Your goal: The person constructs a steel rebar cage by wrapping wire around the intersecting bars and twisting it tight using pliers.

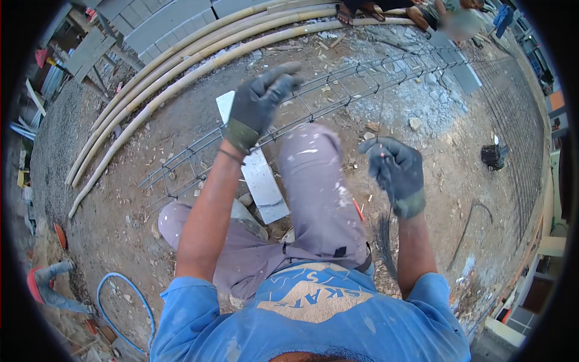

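My left hand point(260, 104), in a dark glove, is over the long rebar cage point(310, 99); its fingers stretch out to the right, slightly blurred, with nothing visible in them. My right hand point(397, 175), also gloved, is raised beside my knee with the fingers pinched together. A thin tie wire point(380, 114) appears to stick up from that pinch. Below the right hand hangs a bundle of thin dark wires point(384, 244); whether the hand also holds it is hidden. A pale flat board point(263, 187) lies under the cage, beside my bent knee.
Long bamboo poles point(181, 81) curve along the back left. Steel mesh point(512, 114) and a dark wire bundle point(493, 157) lie at the right. A blue hose point(100, 295) loops at the lower left. Other people point(449, 18) sit at the top; another person point(51, 286) is at left.
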Demonstrator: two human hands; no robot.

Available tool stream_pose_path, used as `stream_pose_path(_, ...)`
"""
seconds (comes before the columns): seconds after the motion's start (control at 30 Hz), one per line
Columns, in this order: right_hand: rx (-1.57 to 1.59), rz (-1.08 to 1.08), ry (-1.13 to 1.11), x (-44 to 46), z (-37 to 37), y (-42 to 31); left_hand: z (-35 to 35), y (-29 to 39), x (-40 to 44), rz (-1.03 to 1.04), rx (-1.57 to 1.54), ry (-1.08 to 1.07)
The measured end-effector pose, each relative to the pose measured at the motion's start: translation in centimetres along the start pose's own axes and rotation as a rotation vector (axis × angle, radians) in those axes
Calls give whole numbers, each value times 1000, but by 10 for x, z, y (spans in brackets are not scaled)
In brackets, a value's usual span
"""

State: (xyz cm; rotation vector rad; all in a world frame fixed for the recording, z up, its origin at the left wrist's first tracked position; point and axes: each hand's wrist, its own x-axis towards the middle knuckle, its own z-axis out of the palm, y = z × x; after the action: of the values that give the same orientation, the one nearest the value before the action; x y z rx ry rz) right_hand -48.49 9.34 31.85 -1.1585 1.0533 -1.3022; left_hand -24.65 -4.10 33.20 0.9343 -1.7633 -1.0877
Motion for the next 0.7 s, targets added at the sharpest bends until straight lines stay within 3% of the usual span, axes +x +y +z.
stream_pose_path(0.07, -163, 219, 159, 22, -34, 44, -8, -59, 27, -157, -212, -12)
stream_pose_path(0.1, 144, 267, 129, 22, -48, 85, -11, -106, 38, -244, -209, -2)
stream_pose_path(0.13, 451, 306, 97, 20, -58, 132, -13, -146, 41, -344, -68, -27)
stream_pose_path(0.2, 156, 518, 0, 23, -61, 198, -13, -199, 43, -521, 291, -106)
stream_pose_path(0.23, 164, 526, 6, 32, -57, 208, -6, -211, 36, -576, 48, -39)
stream_pose_path(0.27, 99, 723, -49, 42, -52, 220, -3, -222, 26, -752, -161, 19)
stream_pose_path(0.3, 33, 918, -108, 52, -50, 231, -1, -228, 20, -811, -246, 2)
stream_pose_path(0.33, 47, 932, -107, 59, -51, 246, -2, -239, 12, -873, -332, -13)
stream_pose_path(0.53, 932, 1187, -29, 90, -50, 306, -14, -262, -7, -828, -362, -17)
stream_pose_path(0.7, 1215, 1168, -36, 92, -48, 321, -14, -267, 0, -814, -360, 0)
